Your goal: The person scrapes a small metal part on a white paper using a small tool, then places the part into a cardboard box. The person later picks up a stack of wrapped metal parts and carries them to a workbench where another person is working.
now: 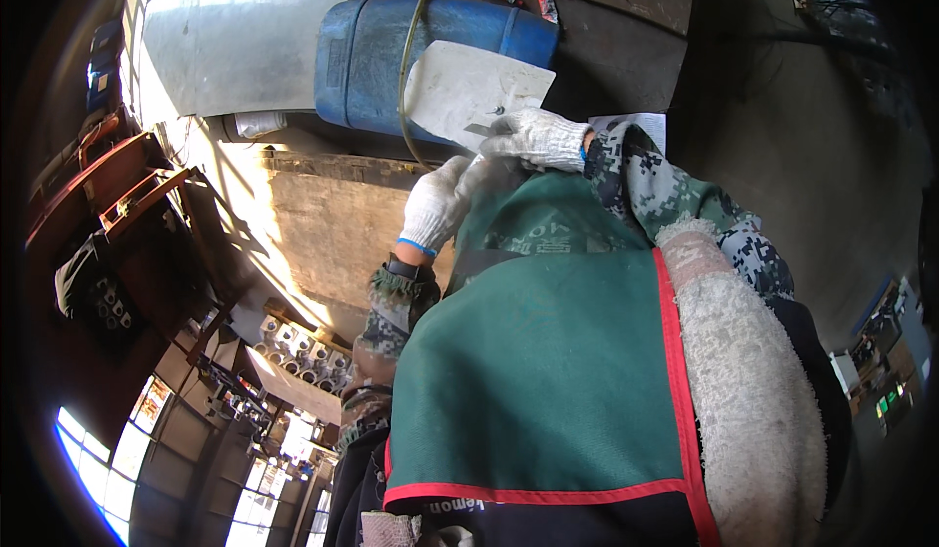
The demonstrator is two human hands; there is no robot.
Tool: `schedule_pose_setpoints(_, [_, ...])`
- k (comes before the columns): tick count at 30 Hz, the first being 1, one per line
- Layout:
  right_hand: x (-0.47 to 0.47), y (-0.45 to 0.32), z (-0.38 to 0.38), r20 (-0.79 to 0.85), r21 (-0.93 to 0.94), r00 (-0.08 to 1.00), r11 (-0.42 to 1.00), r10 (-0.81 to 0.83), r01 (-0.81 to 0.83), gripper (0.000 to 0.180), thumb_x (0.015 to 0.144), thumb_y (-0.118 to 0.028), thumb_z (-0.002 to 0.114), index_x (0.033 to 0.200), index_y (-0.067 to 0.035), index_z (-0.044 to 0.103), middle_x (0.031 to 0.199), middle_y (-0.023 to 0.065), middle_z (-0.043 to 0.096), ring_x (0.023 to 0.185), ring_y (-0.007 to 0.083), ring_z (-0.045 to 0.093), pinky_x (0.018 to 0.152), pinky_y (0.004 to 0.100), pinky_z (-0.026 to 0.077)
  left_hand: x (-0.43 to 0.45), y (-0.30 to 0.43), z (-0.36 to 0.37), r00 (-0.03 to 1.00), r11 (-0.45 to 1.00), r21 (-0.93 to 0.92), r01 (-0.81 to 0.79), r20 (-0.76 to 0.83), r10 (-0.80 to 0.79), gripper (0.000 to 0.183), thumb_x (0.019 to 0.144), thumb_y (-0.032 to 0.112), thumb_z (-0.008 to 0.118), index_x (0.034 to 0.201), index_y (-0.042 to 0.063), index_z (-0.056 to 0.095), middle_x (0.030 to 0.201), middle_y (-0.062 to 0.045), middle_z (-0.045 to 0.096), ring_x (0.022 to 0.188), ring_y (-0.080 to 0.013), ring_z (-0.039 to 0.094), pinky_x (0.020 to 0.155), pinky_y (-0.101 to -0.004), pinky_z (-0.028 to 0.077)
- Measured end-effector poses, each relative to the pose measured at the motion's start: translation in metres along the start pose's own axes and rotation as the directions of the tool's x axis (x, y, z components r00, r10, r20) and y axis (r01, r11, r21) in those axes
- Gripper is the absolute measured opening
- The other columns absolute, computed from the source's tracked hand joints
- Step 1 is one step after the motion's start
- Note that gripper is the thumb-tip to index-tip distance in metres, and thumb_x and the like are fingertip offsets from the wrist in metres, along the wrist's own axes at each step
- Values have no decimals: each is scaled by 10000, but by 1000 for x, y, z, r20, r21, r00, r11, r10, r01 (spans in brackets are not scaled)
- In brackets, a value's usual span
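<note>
In a white knitted glove, my right hand has its fingers closed around a small flat metal piece, which sticks out past the fingertips. My left hand, gloved too, meets it just above the lap of my green apron. The left fingers are partly hidden there, and whether they grip anything cannot be made out. Just beyond both hands, a whitish board with smudges leans or lies on a blue plastic drum. A small dark metal part shows on or in front of the board.
A yellowish hose hangs across the drum, left of the board. A wooden panel lies left of my hands. Several metal castings stand farther left. Printed paper shows behind my right wrist. A towel drapes over my right side.
</note>
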State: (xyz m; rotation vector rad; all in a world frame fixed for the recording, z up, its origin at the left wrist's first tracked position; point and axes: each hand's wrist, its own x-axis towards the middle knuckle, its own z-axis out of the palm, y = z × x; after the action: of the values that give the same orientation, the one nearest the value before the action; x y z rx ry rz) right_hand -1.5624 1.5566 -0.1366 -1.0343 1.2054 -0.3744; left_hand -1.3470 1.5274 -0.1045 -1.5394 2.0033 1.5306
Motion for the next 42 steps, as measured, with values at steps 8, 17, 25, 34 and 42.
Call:
schedule_pose_setpoints(8, [-1,-5,1,-6,232,994,967,108,-104,344,890,-295,652,1088,-13,656,860,84,688,792,182,640,740,324,502,-3,10,-1,998,998,-61,-23,-54,20,451,994,439,533,980,-1,636,677,-88,576,622,-144,508,606,-309,439])
schedule_pose_setpoints(17, [1,-8,-1,-18,113,999,993,46,-44,346,871,-325,674,1050,-28,671,883,118,686,823,193,652,761,308,512,-4,8,-5,998,1000,-6,28,-56,-28,421,1003,419,516,969,15,633,643,-70,533,572,-127,484,557,-305,415])
schedule_pose_setpoints(25, [16,25,-13,-324,384,946,913,-9,140,213,875,-243,690,999,-73,655,799,0,640,692,91,563,610,268,479,8,1,-10,992,989,-75,129,-2,-129,456,984,451,529,1032,21,673,822,-113,686,761,-204,643,718,-324,491])
schedule_pose_setpoints(34, [10,40,-16,-579,357,814,912,46,202,241,890,-259,689,1003,-49,660,863,48,686,807,147,617,779,308,495,52,-12,10,973,964,-143,224,-18,-229,511,974,479,544,1032,-14,665,797,-126,661,736,-202,609,689,-350,478])
schedule_pose_setpoints(42, [-3,58,-10,-596,436,796,876,108,207,220,886,-243,686,973,-43,653,880,62,695,820,154,629,793,305,494,83,-55,31,991,983,-142,119,-41,-126,543,944,532,578,947,-4,665,690,-58,568,630,-148,527,599,-308,448])
